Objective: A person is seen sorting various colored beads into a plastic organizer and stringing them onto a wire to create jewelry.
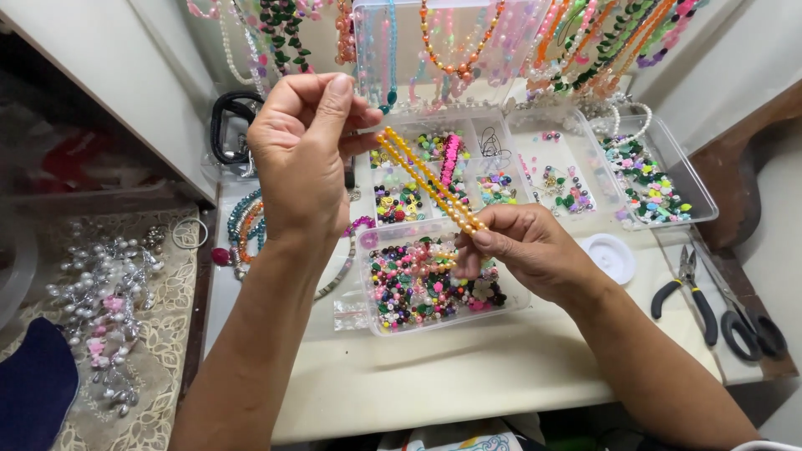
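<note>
A doubled strand of orange beads (428, 179) is stretched diagonally, pinched at its upper end by the left hand (305, 150) and at its lower end by the right hand (526, 250). Both grips are closed on it above an open bead box (368, 313) on the surface (468, 376)

cream worktable (468, 376) – evenly lit; white shelf board (109, 83) left – lace cloth (167, 334) below

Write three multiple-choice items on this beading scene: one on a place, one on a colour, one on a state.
1. Where do the pliers lie?
A. right of the hands
B. in the bead box
C. on the lace cloth

2. What colour is the strand between the hands?
A. blue
B. yellow-orange
C. black

3. How is the strand held?
A. lying loose on the table
B. coiled in a box
C. stretched between left hand and right hand

Answers: A, they rest at the table's right edge; B, its beads are yellow-orange; C, each hand pinches one end.
</note>
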